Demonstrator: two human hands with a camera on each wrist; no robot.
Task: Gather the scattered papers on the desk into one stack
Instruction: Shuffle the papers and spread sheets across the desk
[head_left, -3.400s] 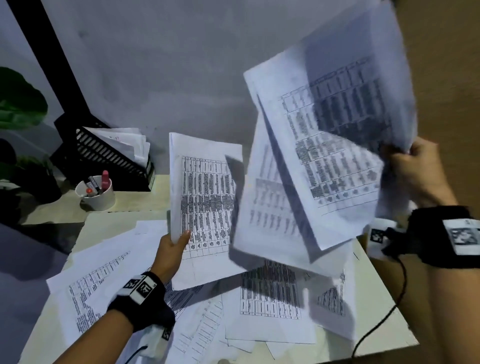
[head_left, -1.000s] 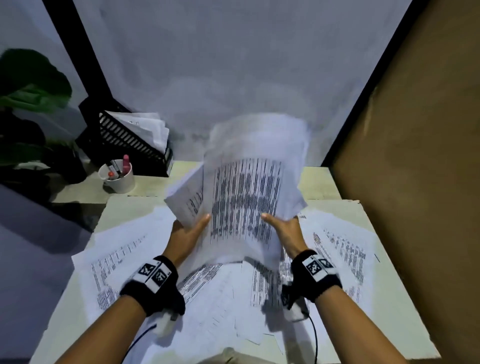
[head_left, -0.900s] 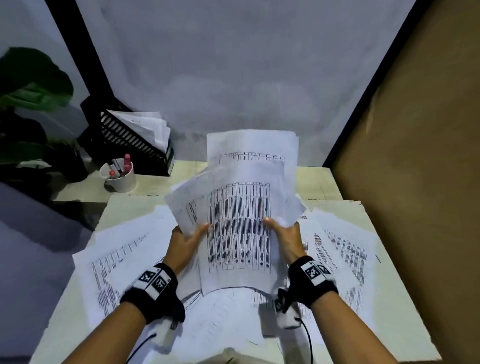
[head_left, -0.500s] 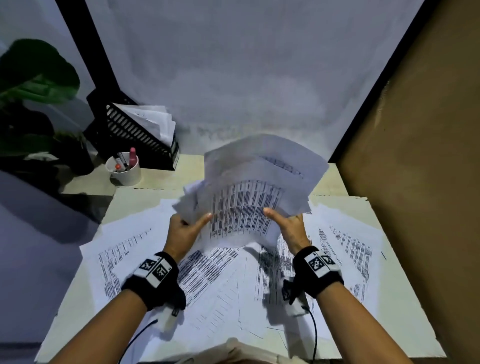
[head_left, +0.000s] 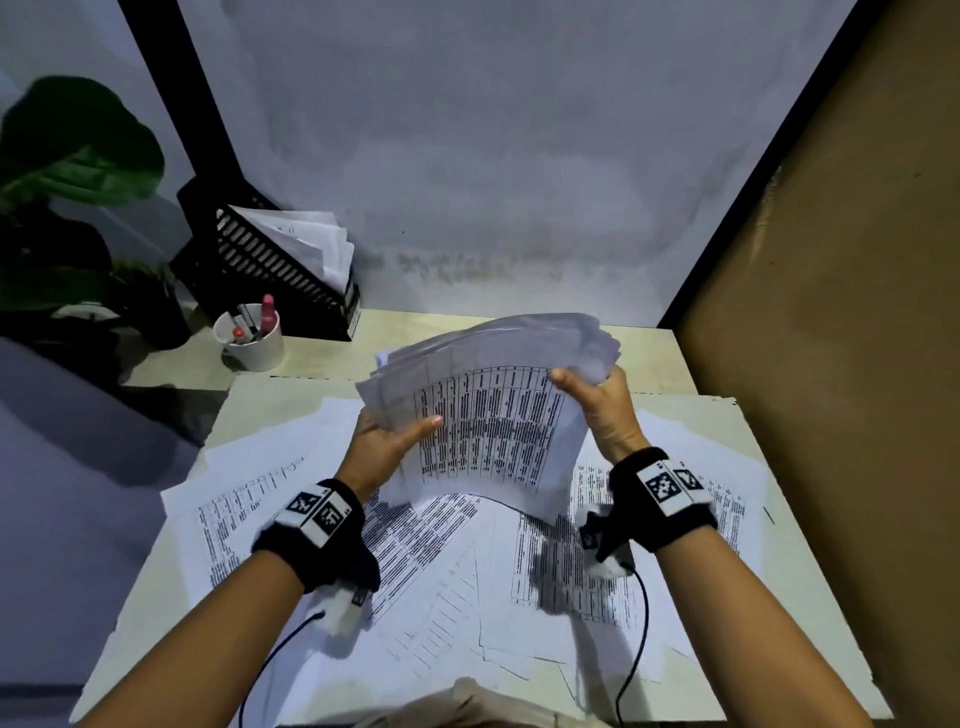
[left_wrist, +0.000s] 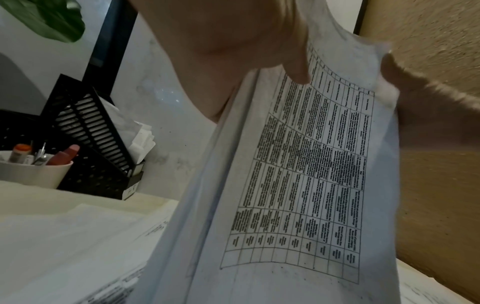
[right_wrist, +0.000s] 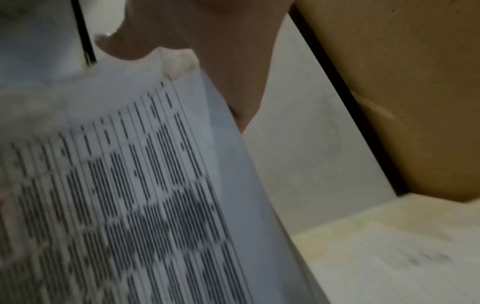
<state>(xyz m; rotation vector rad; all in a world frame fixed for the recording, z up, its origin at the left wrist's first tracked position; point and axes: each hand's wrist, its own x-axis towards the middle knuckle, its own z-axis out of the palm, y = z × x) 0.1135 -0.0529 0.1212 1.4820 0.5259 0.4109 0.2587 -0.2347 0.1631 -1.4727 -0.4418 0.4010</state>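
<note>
Both hands hold a bundle of printed sheets (head_left: 493, 415) in the air above the desk (head_left: 291, 395), tilted with its printed table facing me. My left hand (head_left: 384, 441) grips the bundle's left edge, thumb on the front. My right hand (head_left: 597, 400) grips the upper right corner, thumb over the top sheet. The same bundle (left_wrist: 306, 174) fills the left wrist view under my left hand (left_wrist: 259, 41), and shows blurred as paper (right_wrist: 130, 185) below my right hand (right_wrist: 207, 41) in the right wrist view. More loose sheets (head_left: 467, 571) lie spread over the desk below.
A black file rack (head_left: 260, 260) with papers and a white pen cup (head_left: 252, 338) stand at the desk's back left. A dark plant (head_left: 67, 156) is at far left. A grey wall runs behind, a brown wall (head_left: 831, 312) close on the right.
The bundle has swung from standing upright between my hands to a tilt, my right hand rising to its upper right corner. Over three seconds ago each hand held separate sheets apart.
</note>
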